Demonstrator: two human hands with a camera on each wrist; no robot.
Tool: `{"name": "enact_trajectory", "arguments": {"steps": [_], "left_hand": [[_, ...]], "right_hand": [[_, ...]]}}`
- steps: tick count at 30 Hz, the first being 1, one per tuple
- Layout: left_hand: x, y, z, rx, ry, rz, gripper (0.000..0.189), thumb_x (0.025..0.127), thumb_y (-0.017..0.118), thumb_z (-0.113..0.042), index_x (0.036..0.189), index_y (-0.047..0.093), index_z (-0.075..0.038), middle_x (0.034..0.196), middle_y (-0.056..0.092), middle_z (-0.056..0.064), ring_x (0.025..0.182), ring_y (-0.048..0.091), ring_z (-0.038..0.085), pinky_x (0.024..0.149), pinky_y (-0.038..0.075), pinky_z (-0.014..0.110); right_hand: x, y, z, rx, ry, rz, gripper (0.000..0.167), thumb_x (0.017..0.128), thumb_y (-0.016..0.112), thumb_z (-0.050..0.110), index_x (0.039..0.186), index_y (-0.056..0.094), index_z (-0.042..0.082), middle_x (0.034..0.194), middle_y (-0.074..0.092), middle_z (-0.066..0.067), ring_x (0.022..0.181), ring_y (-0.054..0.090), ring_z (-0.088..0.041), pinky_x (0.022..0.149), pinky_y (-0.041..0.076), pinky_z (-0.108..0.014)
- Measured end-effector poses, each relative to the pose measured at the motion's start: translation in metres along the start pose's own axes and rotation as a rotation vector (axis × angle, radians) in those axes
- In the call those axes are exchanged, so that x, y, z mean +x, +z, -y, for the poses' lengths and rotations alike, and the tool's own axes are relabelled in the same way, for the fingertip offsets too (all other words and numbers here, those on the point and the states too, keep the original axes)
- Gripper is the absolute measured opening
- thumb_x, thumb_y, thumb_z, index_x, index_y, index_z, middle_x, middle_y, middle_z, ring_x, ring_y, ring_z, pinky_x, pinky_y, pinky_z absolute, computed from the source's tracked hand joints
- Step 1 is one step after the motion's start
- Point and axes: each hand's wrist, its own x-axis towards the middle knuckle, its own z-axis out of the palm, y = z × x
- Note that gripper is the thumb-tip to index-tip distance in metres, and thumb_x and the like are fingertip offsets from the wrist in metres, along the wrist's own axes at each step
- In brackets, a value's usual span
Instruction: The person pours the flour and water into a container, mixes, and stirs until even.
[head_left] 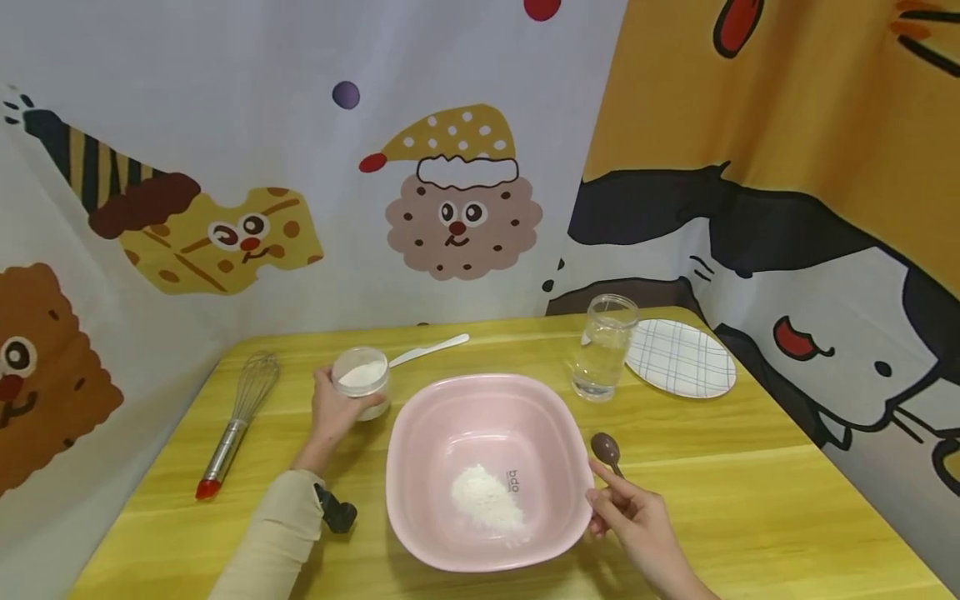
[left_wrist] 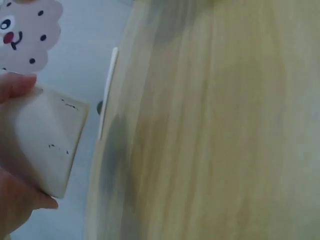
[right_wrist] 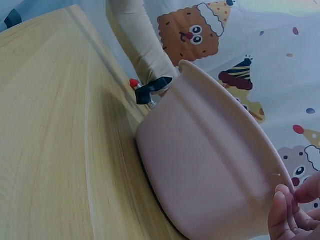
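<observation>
My left hand [head_left: 337, 411] grips a clear jar [head_left: 372, 408] partly filled with white powder, left of a pink basin [head_left: 408, 467]. In the left wrist view the jar [left_wrist: 42, 135] shows its pale side between thumb and fingers. A heap of white powder [head_left: 487, 498] lies on the basin's floor. With thumb and fingers my right hand [head_left: 637, 521] pinches the basin's right rim; in the right wrist view the fingers [right_wrist: 287, 210] hold the edge of the basin [right_wrist: 200, 150]. Just beyond that hand lies a brown spoon [head_left: 604, 450], its handle partly hidden.
A whisk [head_left: 235, 429] with a red-tipped handle lies at the left. Behind the jar is a white spatula-like utensil [head_left: 431, 348]. At the back right stand a glass of water [head_left: 600, 358] and a checked white plate [head_left: 682, 358]. A printed curtain [head_left: 465, 50] hangs behind the table.
</observation>
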Motion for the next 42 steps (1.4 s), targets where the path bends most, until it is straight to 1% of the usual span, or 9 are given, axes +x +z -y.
{"name": "enact_trajectory", "arguments": {"steps": [4,9,13,19,24,32,37,39,42], "left_hand": [[0.005,-0.001,0.008,-0.007,-0.007,0.029,0.099,0.056,0.083,-0.022,0.13,0.02,-0.002,0.13,0.036,0.023,0.121,0.036,0.035,0.102,0.03,0.047],[0.005,0.001,0.008,-0.025,-0.037,0.086,0.099,0.058,0.081,-0.021,0.13,0.017,-0.002,0.132,0.033,0.024,0.123,0.034,0.035,0.104,0.028,0.047],[0.005,0.003,0.01,-0.02,-0.043,0.095,0.098,0.059,0.08,-0.018,0.13,0.017,-0.002,0.132,0.033,0.025,0.123,0.033,0.036,0.104,0.026,0.047],[0.008,0.003,0.021,-0.011,-0.052,0.11,0.098,0.059,0.08,-0.017,0.131,0.016,-0.001,0.132,0.033,0.025,0.123,0.033,0.036,0.104,0.027,0.047],[0.012,0.0,0.025,-0.009,-0.072,0.128,0.101,0.059,0.08,-0.02,0.132,0.014,0.0,0.133,0.031,0.026,0.123,0.033,0.037,0.104,0.026,0.048],[0.012,0.002,0.02,0.006,-0.069,0.172,0.101,0.063,0.078,-0.022,0.134,0.011,-0.001,0.134,0.031,0.026,0.124,0.033,0.037,0.104,0.027,0.048],[0.009,0.002,0.015,0.021,-0.064,0.197,0.101,0.067,0.076,-0.023,0.136,0.006,-0.001,0.134,0.03,0.027,0.125,0.031,0.038,0.105,0.024,0.049],[0.006,0.001,0.013,0.026,-0.049,0.205,0.1,0.069,0.075,-0.022,0.137,0.005,-0.001,0.134,0.03,0.028,0.125,0.03,0.038,0.106,0.023,0.049],[-0.002,-0.005,0.01,0.054,-0.045,0.224,0.103,0.072,0.072,-0.024,0.139,-0.002,0.001,0.138,0.022,0.029,0.128,0.026,0.041,0.106,0.023,0.049]], "right_hand": [[0.0,0.002,0.0,-0.012,0.019,0.005,0.046,0.085,0.057,0.013,0.125,0.046,-0.004,0.068,0.061,0.001,0.052,0.056,-0.008,0.05,0.05,-0.027],[-0.001,0.002,0.0,-0.01,0.019,0.005,0.045,0.085,0.057,0.013,0.125,0.046,-0.005,0.067,0.061,0.002,0.052,0.055,-0.007,0.05,0.05,-0.026],[-0.001,0.002,-0.002,-0.012,0.009,0.007,0.045,0.085,0.057,0.012,0.125,0.045,-0.006,0.067,0.062,0.002,0.052,0.056,-0.007,0.049,0.05,-0.026],[-0.001,0.003,-0.002,-0.011,0.015,0.008,0.046,0.085,0.057,0.013,0.125,0.045,-0.005,0.068,0.062,0.001,0.052,0.056,-0.007,0.05,0.05,-0.026],[0.001,0.002,-0.001,0.006,-0.023,0.018,0.045,0.085,0.056,0.011,0.125,0.045,-0.007,0.069,0.062,0.002,0.052,0.056,-0.007,0.049,0.05,-0.026],[0.002,0.001,-0.001,0.026,-0.075,0.007,0.044,0.085,0.055,0.006,0.124,0.043,-0.01,0.068,0.062,0.002,0.051,0.055,-0.006,0.047,0.049,-0.026],[0.002,0.0,-0.001,0.009,-0.055,-0.005,0.044,0.085,0.056,0.008,0.124,0.045,-0.009,0.068,0.063,0.002,0.051,0.056,-0.007,0.048,0.05,-0.029],[0.002,0.0,0.0,0.008,-0.033,-0.011,0.044,0.084,0.057,0.009,0.124,0.046,-0.007,0.068,0.063,0.002,0.052,0.056,-0.007,0.049,0.051,-0.029],[0.001,0.0,-0.001,0.005,-0.022,-0.004,0.045,0.085,0.057,0.01,0.124,0.045,-0.007,0.068,0.062,0.002,0.053,0.057,-0.007,0.051,0.051,-0.029]]}}
